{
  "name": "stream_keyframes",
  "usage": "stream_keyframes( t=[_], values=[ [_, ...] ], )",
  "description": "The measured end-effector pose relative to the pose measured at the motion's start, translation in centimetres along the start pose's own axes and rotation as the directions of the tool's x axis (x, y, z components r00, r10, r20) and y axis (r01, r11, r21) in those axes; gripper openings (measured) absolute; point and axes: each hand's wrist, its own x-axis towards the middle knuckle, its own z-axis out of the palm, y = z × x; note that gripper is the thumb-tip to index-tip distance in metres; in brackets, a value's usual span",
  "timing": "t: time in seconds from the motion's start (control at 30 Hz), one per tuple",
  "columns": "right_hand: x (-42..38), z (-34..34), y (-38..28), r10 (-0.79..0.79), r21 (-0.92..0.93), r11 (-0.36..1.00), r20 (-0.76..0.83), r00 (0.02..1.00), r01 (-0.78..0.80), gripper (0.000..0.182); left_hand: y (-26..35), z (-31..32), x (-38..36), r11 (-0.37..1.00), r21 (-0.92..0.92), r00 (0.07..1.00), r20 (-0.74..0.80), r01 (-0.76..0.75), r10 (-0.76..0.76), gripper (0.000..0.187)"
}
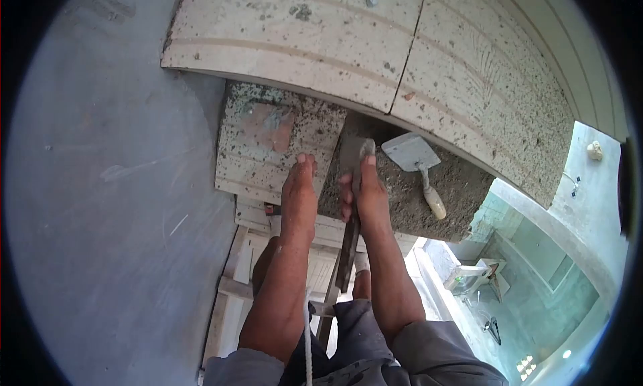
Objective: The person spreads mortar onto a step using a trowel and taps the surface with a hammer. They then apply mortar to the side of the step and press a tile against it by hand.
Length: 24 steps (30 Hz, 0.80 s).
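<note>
My right hand (pixel 370 195) is closed around a long, narrow dark bar (pixel 348 252), whose upper end is smeared with grey. The bar slants down toward my legs. My left hand (pixel 299 198) is beside it on the left, fingers stretched forward, over the edge of a speckled, ribbed slab (pixel 311 128); its palm side is hidden and nothing shows in it. To the right of my right hand, a pointing trowel (pixel 412 151) with a pale handle rests on a bed of grey-brown mortar or sand (pixel 395 198).
Above my hands are larger stained, ribbed slabs (pixel 295 38) with a dark joint between them. A smooth grey wall (pixel 114 185) rises on the left. Beneath me is a wooden frame (pixel 231 285). On the lower right, a drop opens onto a lower greenish area (pixel 536 265) with scattered items.
</note>
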Motion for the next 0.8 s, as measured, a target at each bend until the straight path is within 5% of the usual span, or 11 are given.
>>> stream_keyframes(
  t=[0.2,0.3,0.6,0.7,0.8],
  values=[
    [-0.9,0.1,0.5,-0.107,0.043,0.993,0.005,0.994,0.107,0.067,0.1,-0.3,-0.3,1.0,0.029,1.0,0.026,0.007,-0.008,0.076],
    [-0.4,0.2,-0.1,-0.012,-0.086,0.996,-0.003,1.0,0.012,0.067,0.4,-0.1,-0.3,1.0,0.017,1.0,-0.004,0.012,-0.012,0.075],
    [-1.1,-0.3,0.1,0.069,0.089,0.994,0.02,0.997,-0.071,0.068,0.1,-0.3,-0.3,1.0,-0.014,1.0,0.02,-0.02,0.02,0.076],
    [-1.2,0.2,0.1,-0.093,0.102,0.99,-0.005,0.996,0.093,0.067,0.5,-0.3,-0.5,1.0,-0.02,1.0,0.018,-0.009,0.009,0.077],
    [0.5,0.6,-0.4,-0.024,-0.048,0.999,-0.025,0.999,0.023,0.068,0.3,-0.3,0.0,1.0,0.0,1.0,0.008,-0.007,0.007,0.077]
  ],
)
